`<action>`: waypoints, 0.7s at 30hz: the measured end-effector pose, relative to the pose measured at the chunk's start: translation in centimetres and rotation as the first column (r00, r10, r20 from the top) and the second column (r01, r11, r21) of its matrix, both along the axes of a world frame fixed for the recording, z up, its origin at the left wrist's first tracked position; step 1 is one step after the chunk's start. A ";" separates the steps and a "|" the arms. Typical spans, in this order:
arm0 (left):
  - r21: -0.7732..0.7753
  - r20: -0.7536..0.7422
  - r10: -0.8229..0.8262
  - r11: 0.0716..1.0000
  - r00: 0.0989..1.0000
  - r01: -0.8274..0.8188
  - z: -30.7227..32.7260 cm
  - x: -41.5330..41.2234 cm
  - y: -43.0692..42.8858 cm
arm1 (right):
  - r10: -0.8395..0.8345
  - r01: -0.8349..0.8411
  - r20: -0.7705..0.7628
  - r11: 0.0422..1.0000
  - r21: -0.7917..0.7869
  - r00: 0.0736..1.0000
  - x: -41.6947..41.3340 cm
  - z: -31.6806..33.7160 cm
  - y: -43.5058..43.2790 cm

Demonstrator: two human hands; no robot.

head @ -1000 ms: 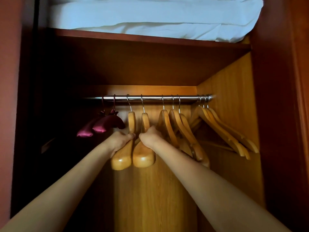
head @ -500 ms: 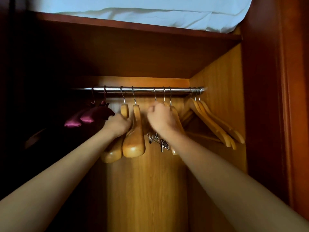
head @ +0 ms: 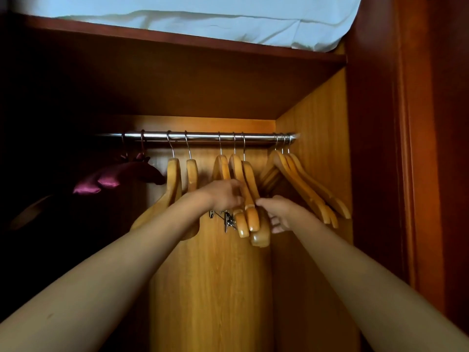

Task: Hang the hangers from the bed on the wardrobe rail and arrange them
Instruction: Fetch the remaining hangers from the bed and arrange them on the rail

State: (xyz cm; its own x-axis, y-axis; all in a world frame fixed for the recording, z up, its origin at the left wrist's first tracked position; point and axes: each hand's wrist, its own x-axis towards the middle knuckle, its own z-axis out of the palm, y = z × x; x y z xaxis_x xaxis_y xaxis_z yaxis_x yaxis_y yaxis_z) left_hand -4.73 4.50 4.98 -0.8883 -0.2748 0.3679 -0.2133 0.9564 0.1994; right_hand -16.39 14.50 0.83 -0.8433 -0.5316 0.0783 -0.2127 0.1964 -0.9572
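Note:
A chrome wardrobe rail (head: 203,136) carries several wooden hangers. Two wooden hangers (head: 173,174) hang left of centre. Three more, the middle hangers (head: 238,171), are bunched together at the centre. My left hand (head: 223,195) grips this bunch from the left, fingers curled over the arms. My right hand (head: 276,212) holds the bunch's lower ends from the right, thumb on the wood. Metal clips (head: 228,221) dangle below my left hand. Three wooden hangers (head: 304,185) hang at the rail's right end.
Two burgundy padded hangers (head: 111,177) hang at the rail's dark left end. White bedding (head: 228,19) lies on the shelf above. The wardrobe's side wall (head: 319,138) stands close behind the right hangers, and the red-brown door frame (head: 406,148) borders the right.
My left hand let go of the two left hangers and moved right to the middle bunch. My right hand shifted to the bunch's right side, lower down. The three hangers now sit closer together.

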 end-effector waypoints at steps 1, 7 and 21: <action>0.007 -0.008 0.016 1.000 1.000 -0.016 -0.1 -0.2 0.0 | 0.018 -0.018 0.038 1.000 -0.011 0.999 0.0 0.0 -0.3; 0.194 -0.124 0.150 0.973 0.981 -0.124 -0.1 -1.5 0.2 | 0.050 -0.036 0.079 0.985 -0.170 0.996 0.3 -0.2 -2.0; 0.329 -0.134 0.171 0.937 0.976 -0.119 -1.2 -3.6 -0.2 | -0.095 0.073 -0.081 0.966 -0.248 0.992 0.2 3.3 1.6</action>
State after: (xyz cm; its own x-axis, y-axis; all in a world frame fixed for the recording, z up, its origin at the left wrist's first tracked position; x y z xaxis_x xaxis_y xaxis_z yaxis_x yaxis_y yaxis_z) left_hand -8.35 4.28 3.77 -0.7672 -0.5220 0.3727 -0.2861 0.7986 0.5295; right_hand -16.23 16.08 4.12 -0.8674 -0.4143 0.2756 -0.2941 -0.0199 -0.9556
